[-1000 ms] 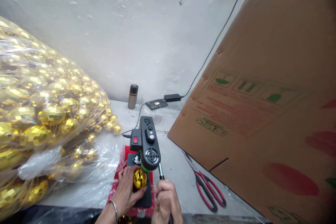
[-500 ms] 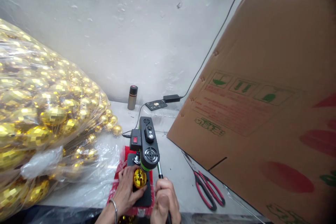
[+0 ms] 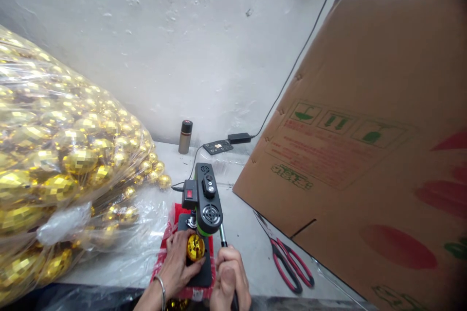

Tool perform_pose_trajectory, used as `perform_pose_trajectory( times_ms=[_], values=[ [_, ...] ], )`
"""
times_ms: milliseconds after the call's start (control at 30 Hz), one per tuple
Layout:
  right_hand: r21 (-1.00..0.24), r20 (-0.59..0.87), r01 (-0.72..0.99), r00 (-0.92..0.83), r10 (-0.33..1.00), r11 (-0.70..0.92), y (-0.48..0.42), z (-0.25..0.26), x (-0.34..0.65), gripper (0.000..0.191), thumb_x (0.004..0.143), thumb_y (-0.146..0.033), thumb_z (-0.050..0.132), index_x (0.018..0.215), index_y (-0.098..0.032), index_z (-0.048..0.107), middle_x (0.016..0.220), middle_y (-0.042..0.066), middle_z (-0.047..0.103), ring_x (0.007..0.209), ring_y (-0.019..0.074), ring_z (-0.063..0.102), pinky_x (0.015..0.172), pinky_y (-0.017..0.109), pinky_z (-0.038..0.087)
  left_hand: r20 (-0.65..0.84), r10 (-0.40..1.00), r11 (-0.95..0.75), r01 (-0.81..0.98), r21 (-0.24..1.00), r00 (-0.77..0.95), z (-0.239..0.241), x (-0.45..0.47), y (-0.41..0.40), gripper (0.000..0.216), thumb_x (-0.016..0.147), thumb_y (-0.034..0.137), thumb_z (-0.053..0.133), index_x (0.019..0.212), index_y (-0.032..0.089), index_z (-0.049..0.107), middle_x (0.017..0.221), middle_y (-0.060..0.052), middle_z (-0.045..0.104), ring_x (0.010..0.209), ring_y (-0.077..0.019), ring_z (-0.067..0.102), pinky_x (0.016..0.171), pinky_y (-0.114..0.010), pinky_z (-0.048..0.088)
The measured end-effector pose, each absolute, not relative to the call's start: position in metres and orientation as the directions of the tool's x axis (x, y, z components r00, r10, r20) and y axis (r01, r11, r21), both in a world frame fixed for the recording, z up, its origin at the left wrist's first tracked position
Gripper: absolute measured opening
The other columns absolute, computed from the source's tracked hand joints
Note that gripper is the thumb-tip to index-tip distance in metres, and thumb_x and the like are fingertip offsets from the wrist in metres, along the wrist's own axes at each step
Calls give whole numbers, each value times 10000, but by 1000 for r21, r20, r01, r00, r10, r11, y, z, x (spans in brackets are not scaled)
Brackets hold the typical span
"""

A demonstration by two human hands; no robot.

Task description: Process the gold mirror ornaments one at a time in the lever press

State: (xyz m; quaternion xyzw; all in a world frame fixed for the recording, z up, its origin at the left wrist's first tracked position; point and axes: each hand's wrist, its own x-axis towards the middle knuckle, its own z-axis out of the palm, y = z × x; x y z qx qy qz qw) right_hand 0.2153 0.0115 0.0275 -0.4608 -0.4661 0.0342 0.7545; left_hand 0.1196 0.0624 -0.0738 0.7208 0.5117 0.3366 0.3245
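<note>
A small black bench press machine (image 3: 208,199) with a red switch and round vents stands on the table. Under its head, a gold mirrored ball (image 3: 196,248) is held by my left hand (image 3: 178,258), thumb on one side and fingers on the other, over the black base plate (image 3: 202,279). My right hand (image 3: 230,277) is wrapped round the machine's lever (image 3: 223,235) to the right of the head. A red sheet (image 3: 166,252) lies beneath the base.
A clear plastic bag of gold balls (image 3: 76,160) bulges at the left. A large cardboard box (image 3: 350,121) leans at the right, with red-handled scissors (image 3: 292,265) beside it. Behind the machine are a capped bottle (image 3: 185,137), a dark phone-like slab (image 3: 218,146) and a black power adapter (image 3: 239,137).
The camera view has shifted very slightly. Both hands keep the same hold, with the ball and lever in almost the same place.
</note>
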Motion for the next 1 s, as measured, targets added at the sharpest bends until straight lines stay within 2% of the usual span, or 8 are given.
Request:
perform_pose_trajectory(
  times_ms=[233,400,567,733,900,967,1000],
  values=[
    [-727,674,377,550,493,573,14,19,219,418,1089,-254,363,677,-223,424,707,-64,502,656,106,455,993,308,430,175,955,-279,523,805,239,-75,119,63,500,789,372,720,1253,202,645,1209,-143,706,1154,-380,638,1028,-590,459],
    [-615,783,443,446,434,652,19,9,231,410,1079,-234,377,676,-230,452,681,-66,509,611,102,467,910,270,458,181,952,-289,523,802,248,-76,120,64,499,796,358,707,1261,191,636,1228,-153,702,1168,-383,625,1028,-588,452],
    [-651,758,465,441,480,600,17,-9,232,376,1071,-225,374,709,-236,473,706,-39,554,641,124,517,967,350,463,172,953,-283,528,801,250,-78,120,65,518,803,370,706,1277,181,617,1235,-163,698,1180,-388,618,1037,-591,436],
    [-497,868,572,323,377,653,25,-32,238,343,1072,-209,345,764,-240,493,722,-24,576,643,137,549,949,369,471,167,953,-281,530,800,254,-76,121,63,516,810,383,704,1272,171,615,1227,-166,694,1170,-384,620,1038,-595,437],
    [-410,901,575,137,411,707,21,-5,256,347,1076,-308,415,769,-231,557,745,-26,628,670,114,620,817,277,518,151,955,-270,537,799,256,-71,121,65,513,813,391,699,1268,165,624,1241,-177,695,1201,-400,617,1061,-629,431],
    [-474,866,554,150,478,685,17,25,259,325,1064,-205,387,771,-223,526,735,-18,582,642,105,576,659,232,483,155,954,-273,533,801,255,-69,120,66,519,808,387,710,1274,175,625,1257,-174,698,1223,-404,616,1076,-636,435],
    [-571,802,516,188,566,638,15,42,260,294,1052,-166,404,798,-223,540,744,-15,577,632,101,558,591,215,448,164,955,-276,530,802,248,-70,119,65,526,809,384,715,1285,181,623,1273,-172,697,1236,-403,615,1085,-634,439]
  ],
)
